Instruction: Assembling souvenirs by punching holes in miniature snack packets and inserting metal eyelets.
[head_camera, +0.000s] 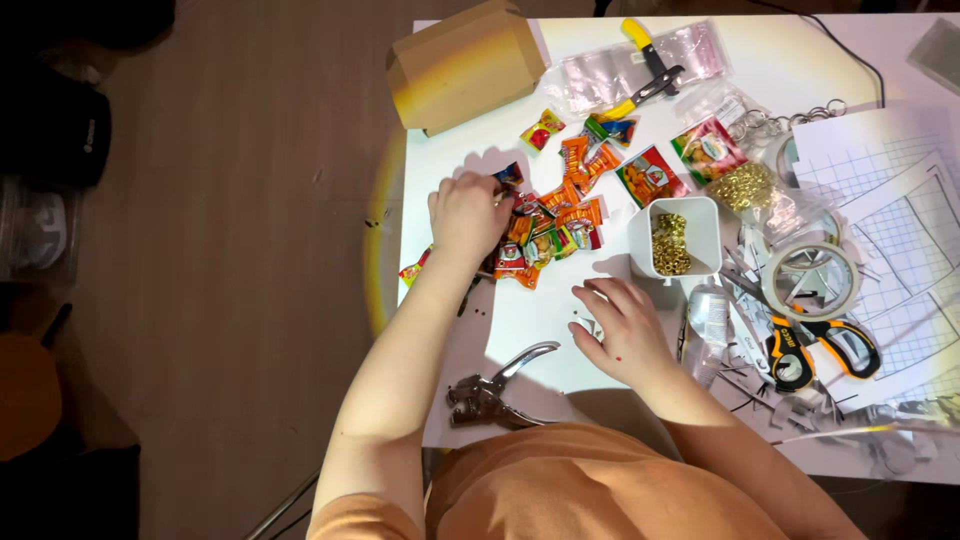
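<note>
Two bare hands work over a white table in the head view. The left hand, at centre frame, pinches a small dark packet between closed fingertips, at the left edge of a pile of orange snack packets. The right hand, lower centre, rests with fingers spread open on the tabletop, holding nothing, just below a white cup of gold chain. Metal punch pliers lie lower left of it.
</note>
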